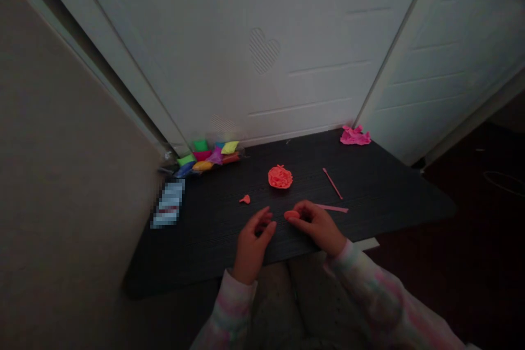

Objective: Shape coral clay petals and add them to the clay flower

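Between the thumb and fingers of my right hand (315,223) is a small flattened piece of orange clay (291,215). My left hand (254,240) hovers over the table's front part, its fingers curved and apart, with nothing in them. Beyond both hands sits a round orange clay piece with a rough, petal-like top (280,177). A smaller orange clay bit with a narrow tail (245,199) lies to its left. By my right hand rests a flat pink modelling tool (334,208), partly hidden by the hand. A thin pink stick (332,184) lies farther back.
Packets of coloured clay (203,165) are piled at the back left of the dark table (197,251). A blurred pale packet (169,203) lies in front of them. Crumpled bright pink material (355,135) sits at the back right corner, against the white panel (311,82).
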`<state>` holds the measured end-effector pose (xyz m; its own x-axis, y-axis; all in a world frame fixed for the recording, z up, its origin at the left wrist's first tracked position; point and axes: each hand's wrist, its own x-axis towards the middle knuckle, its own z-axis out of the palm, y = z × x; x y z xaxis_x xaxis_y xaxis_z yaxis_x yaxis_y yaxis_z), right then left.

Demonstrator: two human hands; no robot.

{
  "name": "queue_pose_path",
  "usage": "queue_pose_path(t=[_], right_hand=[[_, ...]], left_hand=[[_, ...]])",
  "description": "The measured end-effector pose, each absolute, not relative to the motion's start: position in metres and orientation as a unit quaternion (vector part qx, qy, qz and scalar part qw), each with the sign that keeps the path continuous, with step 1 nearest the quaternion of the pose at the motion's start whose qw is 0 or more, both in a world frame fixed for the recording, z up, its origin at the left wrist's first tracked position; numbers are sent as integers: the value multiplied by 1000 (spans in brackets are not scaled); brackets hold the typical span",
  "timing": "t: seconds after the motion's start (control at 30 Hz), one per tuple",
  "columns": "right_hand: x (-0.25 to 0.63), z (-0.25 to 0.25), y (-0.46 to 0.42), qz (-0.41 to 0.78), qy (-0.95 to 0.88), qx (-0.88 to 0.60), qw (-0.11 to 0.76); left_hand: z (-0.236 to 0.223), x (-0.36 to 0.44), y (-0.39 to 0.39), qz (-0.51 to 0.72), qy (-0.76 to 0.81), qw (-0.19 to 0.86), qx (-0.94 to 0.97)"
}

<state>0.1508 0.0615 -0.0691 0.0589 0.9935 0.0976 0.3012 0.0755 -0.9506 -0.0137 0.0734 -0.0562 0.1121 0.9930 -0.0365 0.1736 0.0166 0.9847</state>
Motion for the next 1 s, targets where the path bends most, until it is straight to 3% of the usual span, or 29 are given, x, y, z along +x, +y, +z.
queue_pose_path(t=[0.13, 0.33, 0.7, 1.0], right_hand=[[158, -75, 60, 429, -551, -517, 496], [160, -72, 58, 439, -532, -492, 531], [159, -62, 56, 445, -531, -506, 514], [158, -72, 61, 376, -480, -551, 570]], left_hand=[[-50, 21, 67, 408, 497, 515, 567], [-49, 32, 68, 417, 536, 469, 565], [-57, 34, 67, 435, 556, 451, 546], [-56, 21, 72, 354, 580, 296, 672]])
